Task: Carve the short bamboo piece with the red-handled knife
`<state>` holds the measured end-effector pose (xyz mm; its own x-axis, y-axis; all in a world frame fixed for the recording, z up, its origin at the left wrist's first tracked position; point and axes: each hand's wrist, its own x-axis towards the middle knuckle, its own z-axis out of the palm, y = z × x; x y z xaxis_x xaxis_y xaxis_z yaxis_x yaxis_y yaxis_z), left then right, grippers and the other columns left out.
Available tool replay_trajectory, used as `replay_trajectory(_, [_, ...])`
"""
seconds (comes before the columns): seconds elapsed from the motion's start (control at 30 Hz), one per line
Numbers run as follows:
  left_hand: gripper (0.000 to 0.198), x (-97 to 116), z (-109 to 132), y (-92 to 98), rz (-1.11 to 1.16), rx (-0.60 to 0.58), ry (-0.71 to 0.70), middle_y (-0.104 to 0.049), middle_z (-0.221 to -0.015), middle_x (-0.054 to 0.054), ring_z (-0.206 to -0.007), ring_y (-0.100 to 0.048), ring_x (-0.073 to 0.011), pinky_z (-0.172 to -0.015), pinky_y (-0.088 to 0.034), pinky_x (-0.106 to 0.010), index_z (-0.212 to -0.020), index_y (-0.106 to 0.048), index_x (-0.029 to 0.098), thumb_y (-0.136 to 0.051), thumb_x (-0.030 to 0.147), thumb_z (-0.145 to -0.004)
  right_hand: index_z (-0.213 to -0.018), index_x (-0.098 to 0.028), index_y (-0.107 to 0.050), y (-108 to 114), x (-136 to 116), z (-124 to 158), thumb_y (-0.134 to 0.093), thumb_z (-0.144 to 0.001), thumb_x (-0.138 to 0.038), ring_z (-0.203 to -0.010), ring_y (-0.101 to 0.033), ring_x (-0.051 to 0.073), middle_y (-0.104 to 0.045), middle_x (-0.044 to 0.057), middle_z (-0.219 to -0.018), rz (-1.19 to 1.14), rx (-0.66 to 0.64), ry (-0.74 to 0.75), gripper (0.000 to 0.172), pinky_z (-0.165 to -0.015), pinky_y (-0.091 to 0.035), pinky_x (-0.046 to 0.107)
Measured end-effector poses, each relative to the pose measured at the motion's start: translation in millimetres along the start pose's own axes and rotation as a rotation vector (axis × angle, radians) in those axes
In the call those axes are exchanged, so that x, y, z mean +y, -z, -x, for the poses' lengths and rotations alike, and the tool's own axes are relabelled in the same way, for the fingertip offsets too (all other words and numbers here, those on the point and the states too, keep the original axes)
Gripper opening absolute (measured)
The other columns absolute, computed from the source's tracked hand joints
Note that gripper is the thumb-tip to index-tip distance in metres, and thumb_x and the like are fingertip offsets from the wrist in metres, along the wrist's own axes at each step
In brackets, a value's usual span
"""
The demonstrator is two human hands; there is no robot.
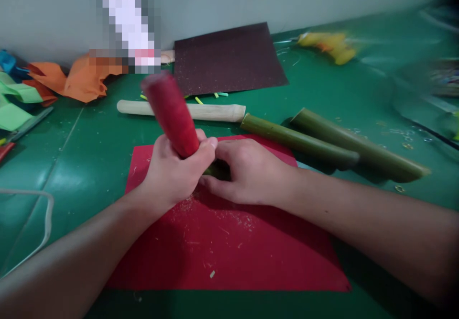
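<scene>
My left hand (175, 168) is wrapped round a red cylindrical handle (172, 115), which tilts up and to the left; its lower end is hidden. Close against it, my right hand (247, 170) grips a short green piece (218, 170), mostly covered by the fingers. Both hands are over a red sheet (229, 247) scattered with pale shavings. Behind them lie a pale peeled stick (215, 112) and a green bamboo piece (301, 139). A thicker bamboo piece (362, 144) with slanted ends rests to the right.
A dark brown sheet (229, 63) lies at the back. Orange paper (84, 77) and light green paper (14, 104) are at the left, near a white cable (48, 214). A yellow tool (330, 45) and small rings (399, 189) are at the right.
</scene>
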<state>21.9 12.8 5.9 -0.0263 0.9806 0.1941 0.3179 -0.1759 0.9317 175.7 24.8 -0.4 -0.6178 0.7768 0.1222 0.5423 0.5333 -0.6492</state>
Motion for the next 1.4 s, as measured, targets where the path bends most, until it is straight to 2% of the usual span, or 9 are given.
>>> replay_trajectory(0.23, [0.028,-1.7,-0.6,0.4,0.02,0.041,-0.028,-0.047,-0.05,0.005,-0.047,-0.044,-0.0068,-0.046,-0.042,-0.018,-0.053,-0.049,0.019,-0.064,0.018,-0.077,-0.092,-0.016,-0.067,2.3,-4.2,0.0,-0.064,-0.079,-0.033,-0.066,-0.055,0.013,-0.069,0.003,-0.081,0.045,-0.023,-0.086,0.022,-0.059,-0.033,0.026])
replay_trajectory(0.33, [0.029,-2.2,-0.3,-0.3,0.017,0.039,-0.035,-0.046,-0.05,0.005,-0.046,-0.041,-0.0066,-0.045,-0.041,-0.019,-0.053,-0.05,0.019,-0.064,0.017,-0.078,-0.091,-0.016,-0.064,4.0,-5.3,0.1,-0.066,-0.078,-0.039,-0.068,-0.055,0.015,-0.069,0.004,-0.083,0.104,-0.003,-0.105,0.027,-0.06,-0.033,0.027])
replay_trajectory(0.5, [0.031,-3.5,0.3,0.4,0.059,0.042,-0.019,-0.041,-0.049,0.006,-0.043,-0.035,-0.0059,-0.042,-0.038,-0.019,-0.054,-0.048,0.019,-0.064,0.019,-0.08,-0.105,-0.016,-0.064,8.4,-2.3,1.3,-0.064,-0.08,-0.044,-0.07,-0.055,0.017,-0.069,0.005,-0.085,0.201,-0.044,-0.035,0.039,-0.06,-0.032,0.028])
replay_trajectory(0.67, [0.03,-2.6,-0.1,0.3,0.052,0.048,-0.013,-0.043,-0.048,0.005,-0.043,-0.036,-0.0061,-0.042,-0.038,-0.019,-0.054,-0.05,0.019,-0.066,0.02,-0.08,-0.104,-0.015,-0.065,8.7,0.3,0.2,-0.064,-0.08,-0.036,-0.066,-0.053,0.015,-0.067,0.002,-0.079,0.165,-0.052,0.007,0.032,-0.06,-0.033,0.027])
replay_trajectory(0.83, [0.028,-0.4,-0.9,0.1,0.005,0.035,0.01,-0.048,-0.05,0.005,-0.045,-0.042,-0.0063,-0.042,-0.039,-0.018,-0.053,-0.051,0.019,-0.067,0.02,-0.076,-0.084,-0.018,-0.061,7.0,1.1,-1.3,-0.064,-0.077,-0.033,-0.056,-0.045,0.01,-0.06,-0.002,-0.067,0.092,-0.054,-0.025,0.017,-0.057,-0.03,0.026])
replay_trajectory(0.9, [0.027,-0.6,-0.7,0.6,0.01,0.008,0.02,-0.046,-0.049,0.005,-0.044,-0.041,-0.0057,-0.041,-0.037,-0.017,-0.053,-0.05,0.019,-0.066,0.02,-0.075,-0.082,-0.019,-0.059,6.9,1.2,-1.1,-0.064,-0.078,-0.032,-0.057,-0.046,0.01,-0.06,-0.002,-0.068,0.063,-0.054,-0.028,0.016,-0.057,-0.03,0.026])
replay_trajectory(1.03, [0.029,-1.8,0.3,1.3,0.005,-0.002,0.013,-0.044,-0.049,0.005,-0.045,-0.041,-0.0062,-0.041,-0.039,-0.017,-0.052,-0.047,0.019,-0.066,0.019,-0.074,-0.086,-0.018,-0.059,6.9,0.7,-1.1,-0.064,-0.078,-0.032,-0.063,-0.05,0.012,-0.065,0.0,-0.078,0.025,-0.055,-0.023,0.016,-0.059,-0.032,0.026])
replay_trajectory(1.23, [0.029,-3.1,-0.2,-1.5,0.06,0.039,0.0,-0.044,-0.05,0.005,-0.045,-0.04,-0.0062,-0.044,-0.041,-0.018,-0.055,-0.049,0.019,-0.064,0.02,-0.079,-0.091,-0.017,-0.061,6.3,0.6,-1.5,-0.062,-0.079,-0.034,-0.059,-0.047,0.011,-0.061,-0.001,-0.072,0.084,-0.073,-0.046,0.021,-0.058,-0.03,0.027])
replay_trajectory(1.4, [0.027,-2.8,0.7,-1.9,0.02,0.02,-0.027,-0.051,-0.055,0.004,-0.051,-0.049,-0.0075,-0.05,-0.046,-0.018,-0.056,-0.052,0.019,-0.065,0.019,-0.08,-0.101,-0.015,-0.063,7.4,3.1,-0.1,-0.06,-0.082,-0.037,-0.068,-0.053,0.014,-0.067,0.004,-0.084,0.091,-0.078,-0.018,0.029,-0.06,-0.033,0.027])
